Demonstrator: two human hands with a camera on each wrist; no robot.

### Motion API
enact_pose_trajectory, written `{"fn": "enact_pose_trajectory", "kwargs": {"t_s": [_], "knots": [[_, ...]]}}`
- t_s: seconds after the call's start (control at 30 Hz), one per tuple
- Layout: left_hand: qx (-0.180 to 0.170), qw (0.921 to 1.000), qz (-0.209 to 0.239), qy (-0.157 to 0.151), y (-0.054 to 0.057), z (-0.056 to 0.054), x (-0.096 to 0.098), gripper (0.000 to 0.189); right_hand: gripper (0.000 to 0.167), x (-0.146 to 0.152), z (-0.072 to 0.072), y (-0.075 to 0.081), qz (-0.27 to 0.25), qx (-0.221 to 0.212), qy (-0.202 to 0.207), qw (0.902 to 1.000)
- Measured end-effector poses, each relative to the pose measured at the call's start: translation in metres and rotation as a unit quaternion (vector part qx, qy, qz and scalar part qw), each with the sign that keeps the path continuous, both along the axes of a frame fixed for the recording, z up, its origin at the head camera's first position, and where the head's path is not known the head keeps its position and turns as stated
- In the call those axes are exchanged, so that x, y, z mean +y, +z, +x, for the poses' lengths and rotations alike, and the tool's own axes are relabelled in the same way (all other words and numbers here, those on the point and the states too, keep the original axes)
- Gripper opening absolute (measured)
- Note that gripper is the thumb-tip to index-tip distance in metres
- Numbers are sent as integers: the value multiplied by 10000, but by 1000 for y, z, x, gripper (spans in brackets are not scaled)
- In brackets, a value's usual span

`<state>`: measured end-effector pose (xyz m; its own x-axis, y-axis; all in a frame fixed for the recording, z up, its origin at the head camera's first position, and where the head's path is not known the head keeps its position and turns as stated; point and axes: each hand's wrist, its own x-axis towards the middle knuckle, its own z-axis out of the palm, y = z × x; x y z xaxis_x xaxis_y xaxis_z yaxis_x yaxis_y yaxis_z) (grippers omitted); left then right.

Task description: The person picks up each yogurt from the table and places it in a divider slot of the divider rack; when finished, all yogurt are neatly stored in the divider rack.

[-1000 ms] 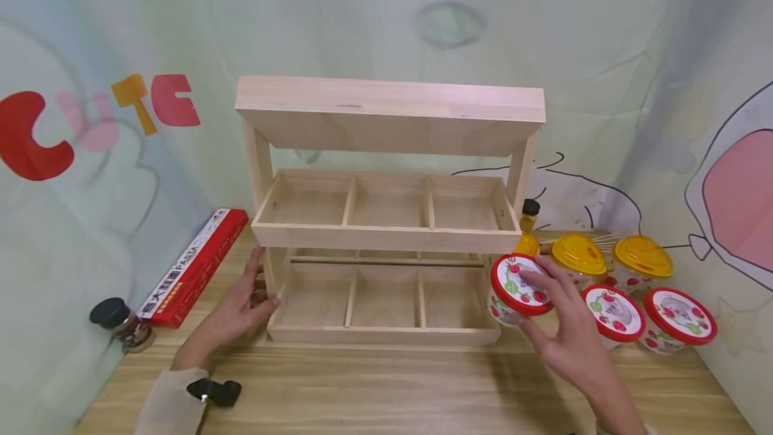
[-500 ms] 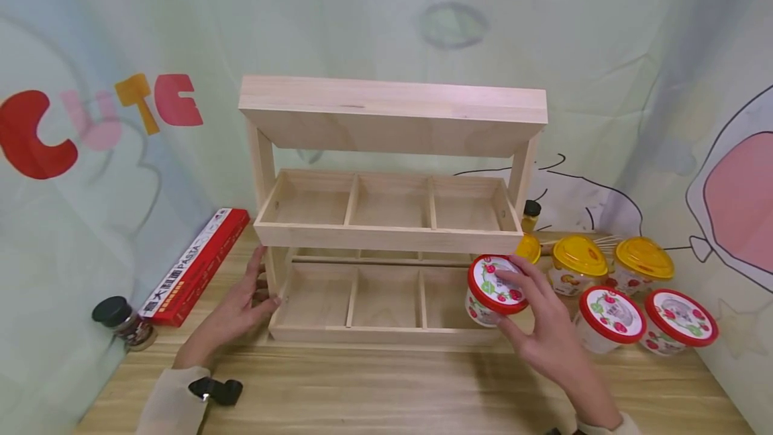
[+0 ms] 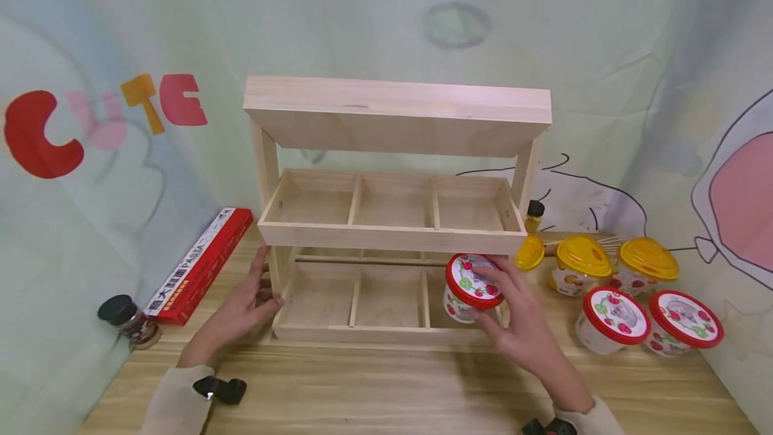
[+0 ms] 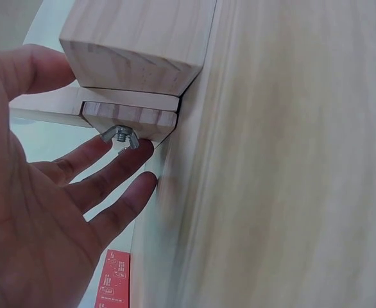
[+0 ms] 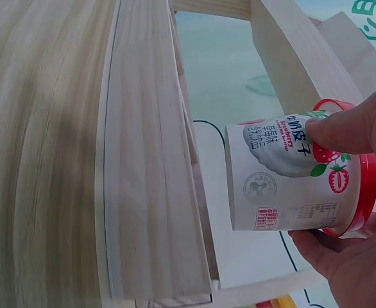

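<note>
A two-tier wooden rack [image 3: 392, 239] with divided trays stands mid-table. My right hand [image 3: 522, 321] grips a strawberry-printed tub [image 3: 474, 285] with a red lid, over the right compartment of the lower tray. In the right wrist view, the tub [image 5: 284, 173] lies sideways in the picture, between thumb and fingers, its base apart from the tray's front board [image 5: 146, 160]. My left hand [image 3: 235, 314] touches the rack's left side. Its fingers are loosely extended beside a post with a wing nut [image 4: 120, 135] in the left wrist view.
Two red-lidded tubs, including one nearer the rack [image 3: 612, 321], stand on the right. Behind them are yellow-lidded tubs [image 3: 582, 260] and a black-capped bottle [image 3: 534, 217]. A red pasta box [image 3: 199, 267] and a black-lidded spice jar [image 3: 129, 322] are on the left.
My right hand has carried the red-lidded tub leftward, from beside the rack to over the lower tray's right compartment. The left hand stays at the rack's side.
</note>
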<state>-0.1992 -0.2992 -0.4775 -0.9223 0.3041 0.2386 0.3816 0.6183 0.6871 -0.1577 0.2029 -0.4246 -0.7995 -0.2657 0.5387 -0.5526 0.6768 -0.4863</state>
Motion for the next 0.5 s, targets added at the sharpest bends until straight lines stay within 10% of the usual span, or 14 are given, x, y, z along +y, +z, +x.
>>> {"fn": "enact_pose_trajectory", "kwargs": {"t_s": [0.5], "knots": [[60, 10000, -54, 8, -4, -1, 0, 118, 72, -33, -6, -1, -246, -238, 533, 9980]]}}
